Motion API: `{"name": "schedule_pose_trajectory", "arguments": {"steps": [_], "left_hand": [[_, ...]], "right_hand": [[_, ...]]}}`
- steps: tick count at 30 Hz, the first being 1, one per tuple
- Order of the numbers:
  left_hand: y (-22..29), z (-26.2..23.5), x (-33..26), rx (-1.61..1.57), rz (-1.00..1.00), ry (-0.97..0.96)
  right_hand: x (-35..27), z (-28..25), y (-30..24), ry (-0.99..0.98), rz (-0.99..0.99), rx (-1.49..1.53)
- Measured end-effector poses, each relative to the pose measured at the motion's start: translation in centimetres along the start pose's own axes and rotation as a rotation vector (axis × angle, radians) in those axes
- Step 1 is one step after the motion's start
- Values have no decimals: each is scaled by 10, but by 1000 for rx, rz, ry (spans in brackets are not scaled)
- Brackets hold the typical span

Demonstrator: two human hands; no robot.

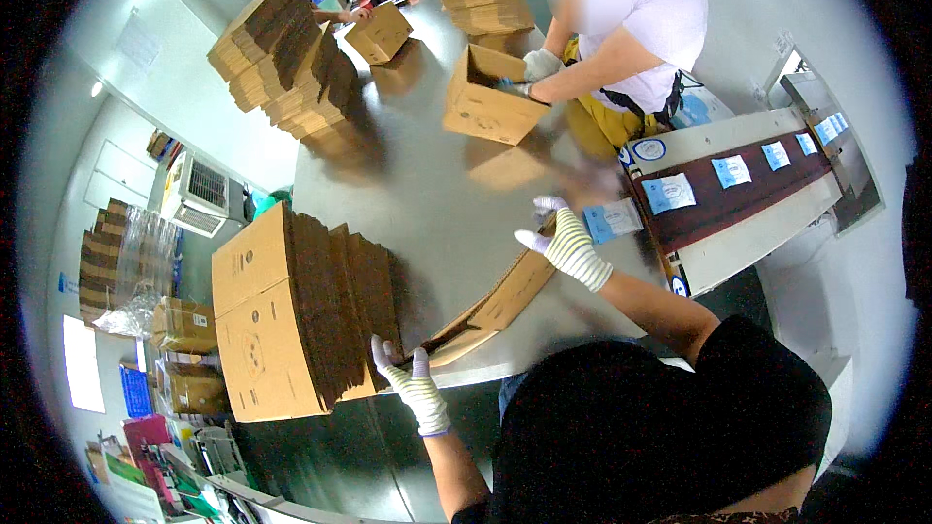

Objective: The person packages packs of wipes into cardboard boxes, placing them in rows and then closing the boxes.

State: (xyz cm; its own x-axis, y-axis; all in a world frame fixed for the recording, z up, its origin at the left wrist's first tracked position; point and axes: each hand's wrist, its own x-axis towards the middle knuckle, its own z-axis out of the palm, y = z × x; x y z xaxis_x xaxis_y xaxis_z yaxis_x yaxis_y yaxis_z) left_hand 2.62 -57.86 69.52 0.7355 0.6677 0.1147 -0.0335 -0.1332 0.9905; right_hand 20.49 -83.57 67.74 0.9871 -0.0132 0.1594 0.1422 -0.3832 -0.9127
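A narrow, partly opened brown carton (519, 292) lies along the near edge of the metal bench (417, 204), its ends held in the loose grip of gloved left hand (419, 396) and right hand (575, 250). At the bench's left: stacked cardboard (262, 320); right: a conveyor (697, 229); far right: a co-worker (665, 15) holding an open box (492, 114).

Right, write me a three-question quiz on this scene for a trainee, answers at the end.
1. True or false: the wearer's left hand and right hand are both at the same end of the carton between them.
2. Multiple choice: where is the nearest stack of flattened cartons, relative to that carton? A) to its left; B) to its right; C) underneath it.
3. Short answer: what lies in a row on the dark red belt?

Key:
1. False; they are at opposite ends.
2. A.
3. Blue-and-white packets.
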Motion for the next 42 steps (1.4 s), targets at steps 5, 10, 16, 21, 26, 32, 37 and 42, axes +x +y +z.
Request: {"name": "schedule_pose_trajectory", "arguments": {"steps": [5, 10, 16, 21, 26, 32, 37, 42], "left_hand": [[-14, 11, 12, 108, -159, 276], [-10, 44, 0, 167, 174, -146], [16, 75, 5, 866, 633, -22], [-23, 107, 14, 1118, 931, -483], [-78, 118, 19, 993, 764, -815], [-32, 100, 46, 391, 243, -707], [-48, 95, -4, 1104, 597, -640], [-44, 69, 2, 1092, 538, -467]], "right_hand": [[-9, -11, -27, -128, 1, -97], [-26, 5, -40, -357, -156, -213], [-8, -20, -32, -532, -483, -654], [-18, -16, -48, -1123, -547, -892], [-5, 7, -51, -1166, -514, -891], [-7, 64, -6, -476, -752, -685], [-6, 79, 12, -442, -595, -386], [-14, 40, -18, -332, -371, -140]]}}
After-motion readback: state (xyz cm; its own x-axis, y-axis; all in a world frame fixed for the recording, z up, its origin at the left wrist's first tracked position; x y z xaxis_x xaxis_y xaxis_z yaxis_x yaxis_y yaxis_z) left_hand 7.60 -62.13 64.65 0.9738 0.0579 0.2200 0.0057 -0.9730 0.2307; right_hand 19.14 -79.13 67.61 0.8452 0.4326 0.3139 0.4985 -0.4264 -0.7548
